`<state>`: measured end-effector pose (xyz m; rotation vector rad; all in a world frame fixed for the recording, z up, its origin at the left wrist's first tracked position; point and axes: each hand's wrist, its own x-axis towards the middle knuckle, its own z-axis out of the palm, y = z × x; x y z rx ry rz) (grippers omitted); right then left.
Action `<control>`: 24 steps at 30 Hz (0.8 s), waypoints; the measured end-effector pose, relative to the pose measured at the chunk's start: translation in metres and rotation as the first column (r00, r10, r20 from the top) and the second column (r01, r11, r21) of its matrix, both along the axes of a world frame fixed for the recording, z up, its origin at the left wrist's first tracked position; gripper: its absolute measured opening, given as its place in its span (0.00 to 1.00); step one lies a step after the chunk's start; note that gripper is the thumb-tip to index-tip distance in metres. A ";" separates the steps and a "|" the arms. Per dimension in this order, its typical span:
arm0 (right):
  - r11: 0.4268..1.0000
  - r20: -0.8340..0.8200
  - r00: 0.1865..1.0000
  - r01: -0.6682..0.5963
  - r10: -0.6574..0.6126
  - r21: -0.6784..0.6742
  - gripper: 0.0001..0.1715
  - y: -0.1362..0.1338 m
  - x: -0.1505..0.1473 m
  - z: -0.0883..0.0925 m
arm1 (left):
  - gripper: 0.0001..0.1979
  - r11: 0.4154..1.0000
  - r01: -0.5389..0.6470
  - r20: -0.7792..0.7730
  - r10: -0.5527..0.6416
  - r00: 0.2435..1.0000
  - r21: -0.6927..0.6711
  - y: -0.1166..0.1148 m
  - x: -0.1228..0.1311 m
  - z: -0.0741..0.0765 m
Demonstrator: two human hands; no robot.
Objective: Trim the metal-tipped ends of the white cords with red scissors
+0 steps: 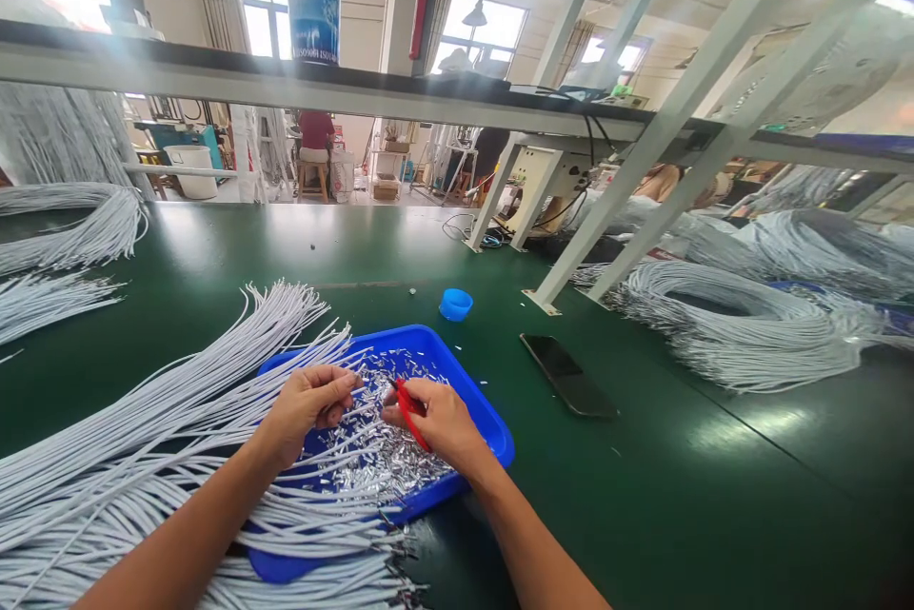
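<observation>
My left hand (308, 403) is closed, pinching the end of a thin white cable (357, 388) over a blue tray (492, 427). My right hand (437, 415) is closed around a small red-handled tool (410, 410), its tip close to the cable end. The tray holds several small silver metal pieces (386, 458). A large fan of white cables (178, 439) lies across the tray's left side and under my left forearm.
A black phone (567, 374) lies on the green table right of the tray. A small blue cap (455, 304) sits behind it. More white cable bundles (749, 324) lie at the right and far left (71, 229). White frame legs (606, 210) stand on the table. People work in the background.
</observation>
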<state>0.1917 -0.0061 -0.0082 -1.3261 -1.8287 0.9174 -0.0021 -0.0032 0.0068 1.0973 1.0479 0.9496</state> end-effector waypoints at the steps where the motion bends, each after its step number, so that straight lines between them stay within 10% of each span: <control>1: 0.998 -0.136 0.991 0.009 -0.018 -0.066 0.17 0.000 -0.001 0.001 | 0.14 1.000 0.015 -0.020 -0.015 1.000 0.016 0.000 0.000 0.000; 6: 0.966 -0.594 0.799 -0.077 -0.090 -0.249 0.19 -0.006 -0.021 -0.005 | 0.14 0.975 0.148 -0.193 -0.114 0.974 0.168 -0.005 0.004 -0.001; 12: 0.968 -0.396 0.913 0.179 -0.098 0.173 0.12 -0.016 -0.031 -0.007 | 0.12 0.940 0.107 -0.526 0.086 0.846 0.325 -0.010 0.010 0.003; 20: 0.941 -0.757 0.569 0.104 -0.321 -0.322 0.22 0.004 -0.006 0.001 | 0.17 0.987 0.158 -0.040 -0.159 0.986 -0.021 -0.004 0.004 0.001; 24: 0.954 -0.656 0.710 0.081 -0.258 -0.287 0.20 0.002 -0.008 -0.004 | 0.17 0.988 0.146 -0.012 -0.146 0.989 -0.045 -0.003 0.004 -0.001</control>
